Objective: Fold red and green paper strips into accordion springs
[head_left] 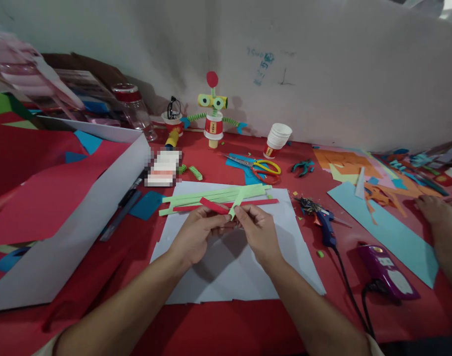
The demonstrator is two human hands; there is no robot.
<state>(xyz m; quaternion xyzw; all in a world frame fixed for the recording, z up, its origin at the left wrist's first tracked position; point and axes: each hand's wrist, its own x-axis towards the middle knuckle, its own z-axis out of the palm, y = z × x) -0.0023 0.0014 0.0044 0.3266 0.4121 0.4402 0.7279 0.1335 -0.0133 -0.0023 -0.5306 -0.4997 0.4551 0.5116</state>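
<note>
Over a stack of white paper [226, 282], my left hand [194, 235] pinches a red paper strip [214, 205] between thumb and fingers. Close against it, my right hand [262, 232] grips a light green paper strip [239, 197]. The two strips meet at an angle at my fingertips; whether they are glued there I cannot tell. Just beyond my hands, several light green strips [196, 197] lie across the sheets, with another red strip [265, 202] on the paper beside them.
A paper-cup figure [213, 126] stands at the back, near stacked cups [278, 138]. Scissors [253, 164], pliers [303, 168], a glue gun [326, 227] and a purple power strip [387, 272] lie right. A box [111, 193] of coloured paper stands left. Another person's hand [435, 210] rests at far right.
</note>
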